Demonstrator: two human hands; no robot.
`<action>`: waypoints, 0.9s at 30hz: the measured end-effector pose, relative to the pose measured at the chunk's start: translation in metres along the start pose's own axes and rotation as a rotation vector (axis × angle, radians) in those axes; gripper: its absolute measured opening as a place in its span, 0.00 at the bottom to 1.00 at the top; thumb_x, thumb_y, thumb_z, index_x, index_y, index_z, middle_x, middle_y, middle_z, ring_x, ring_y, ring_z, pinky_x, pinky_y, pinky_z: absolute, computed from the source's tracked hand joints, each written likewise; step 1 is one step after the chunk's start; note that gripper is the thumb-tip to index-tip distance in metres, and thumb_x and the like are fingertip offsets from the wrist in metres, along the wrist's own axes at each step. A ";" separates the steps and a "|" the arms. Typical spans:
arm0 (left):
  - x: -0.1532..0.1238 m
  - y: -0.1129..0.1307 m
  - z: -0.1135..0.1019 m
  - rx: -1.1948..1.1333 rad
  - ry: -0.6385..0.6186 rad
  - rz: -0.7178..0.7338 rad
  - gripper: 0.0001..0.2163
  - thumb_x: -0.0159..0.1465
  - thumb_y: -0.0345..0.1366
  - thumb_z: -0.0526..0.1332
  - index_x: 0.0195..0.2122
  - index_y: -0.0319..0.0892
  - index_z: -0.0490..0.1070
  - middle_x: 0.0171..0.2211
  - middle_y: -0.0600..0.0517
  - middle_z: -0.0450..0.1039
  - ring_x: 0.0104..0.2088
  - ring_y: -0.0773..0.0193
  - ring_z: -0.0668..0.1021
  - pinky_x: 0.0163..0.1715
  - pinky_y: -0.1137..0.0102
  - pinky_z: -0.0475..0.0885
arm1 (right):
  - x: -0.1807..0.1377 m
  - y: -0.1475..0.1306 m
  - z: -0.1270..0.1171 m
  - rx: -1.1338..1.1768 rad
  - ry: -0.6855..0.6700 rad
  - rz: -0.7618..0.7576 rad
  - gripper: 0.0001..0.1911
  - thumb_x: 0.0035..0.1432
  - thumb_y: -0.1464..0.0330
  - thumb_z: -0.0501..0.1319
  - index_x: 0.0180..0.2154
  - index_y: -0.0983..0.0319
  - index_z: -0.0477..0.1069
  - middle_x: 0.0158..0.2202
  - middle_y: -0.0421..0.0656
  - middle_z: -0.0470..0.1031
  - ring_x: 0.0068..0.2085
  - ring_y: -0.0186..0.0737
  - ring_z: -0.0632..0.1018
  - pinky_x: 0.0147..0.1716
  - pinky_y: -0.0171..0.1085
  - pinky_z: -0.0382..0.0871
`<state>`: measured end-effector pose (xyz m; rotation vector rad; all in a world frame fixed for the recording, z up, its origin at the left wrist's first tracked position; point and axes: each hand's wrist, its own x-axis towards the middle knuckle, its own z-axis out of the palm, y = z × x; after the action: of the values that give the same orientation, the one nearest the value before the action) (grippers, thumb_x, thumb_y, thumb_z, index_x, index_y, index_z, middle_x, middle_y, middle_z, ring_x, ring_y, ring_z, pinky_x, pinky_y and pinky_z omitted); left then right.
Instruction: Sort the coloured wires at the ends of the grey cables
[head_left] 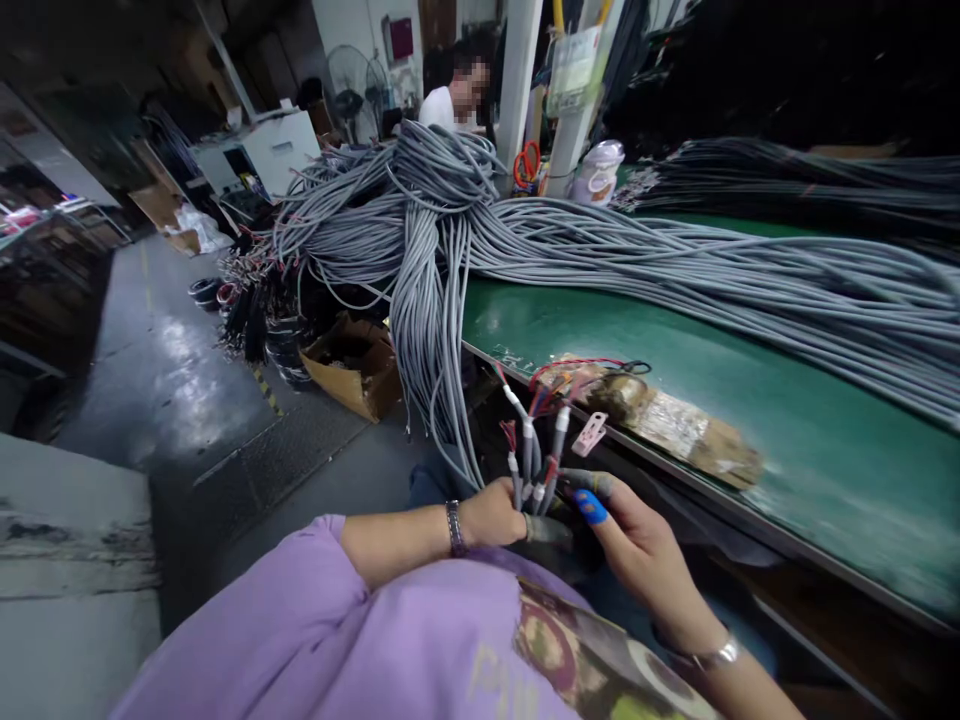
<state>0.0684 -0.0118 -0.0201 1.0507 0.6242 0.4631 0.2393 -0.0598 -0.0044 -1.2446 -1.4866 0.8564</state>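
The left hand [491, 515] clasps a bunch of grey cable ends [534, 455], and the right hand [637, 545] pinches them. Their hanging weight could tug some loose, tangling the wires.

Grey cable ends [534, 470] stand upright in a bunch, near centre. Red and blue wires [541, 398] sprout from their tips.

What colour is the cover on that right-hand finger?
Bright blue. The finger cover on the right hand shows best in the head view.
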 end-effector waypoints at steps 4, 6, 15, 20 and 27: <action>0.003 -0.014 -0.004 0.171 -0.093 0.022 0.26 0.36 0.43 0.77 0.36 0.35 0.79 0.31 0.50 0.78 0.36 0.57 0.78 0.46 0.59 0.72 | -0.006 -0.012 0.006 -0.072 -0.098 -0.202 0.11 0.64 0.63 0.57 0.44 0.55 0.76 0.40 0.44 0.76 0.38 0.40 0.76 0.38 0.35 0.71; 0.004 -0.019 -0.006 0.222 -0.111 0.023 0.25 0.38 0.41 0.77 0.37 0.36 0.79 0.31 0.50 0.78 0.37 0.58 0.78 0.47 0.60 0.73 | -0.010 -0.013 0.007 -0.068 -0.124 -0.226 0.12 0.65 0.63 0.55 0.45 0.54 0.75 0.42 0.44 0.76 0.39 0.40 0.77 0.39 0.34 0.72; -0.009 -0.011 -0.005 0.246 -0.150 0.069 0.23 0.43 0.41 0.75 0.39 0.38 0.78 0.33 0.51 0.78 0.38 0.58 0.78 0.45 0.63 0.73 | -0.017 -0.013 0.008 -0.054 -0.151 -0.193 0.10 0.62 0.61 0.58 0.42 0.55 0.76 0.41 0.44 0.77 0.38 0.41 0.77 0.40 0.35 0.73; -0.017 -0.002 -0.002 0.070 -0.051 0.061 0.23 0.42 0.45 0.75 0.36 0.37 0.78 0.32 0.49 0.78 0.34 0.58 0.79 0.40 0.62 0.75 | -0.021 -0.014 0.010 0.012 -0.095 -0.090 0.11 0.62 0.59 0.58 0.39 0.56 0.75 0.37 0.44 0.76 0.36 0.40 0.77 0.37 0.35 0.72; -0.051 0.015 -0.029 -0.126 0.200 0.217 0.17 0.51 0.47 0.71 0.29 0.36 0.74 0.21 0.50 0.75 0.20 0.67 0.75 0.23 0.72 0.70 | -0.029 0.000 0.003 0.254 -0.116 0.040 0.15 0.65 0.56 0.53 0.38 0.58 0.72 0.34 0.45 0.76 0.36 0.43 0.76 0.38 0.40 0.71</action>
<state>0.0107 -0.0183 -0.0043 0.9624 0.6510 0.7944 0.2359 -0.0881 -0.0122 -1.0535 -1.3965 1.1233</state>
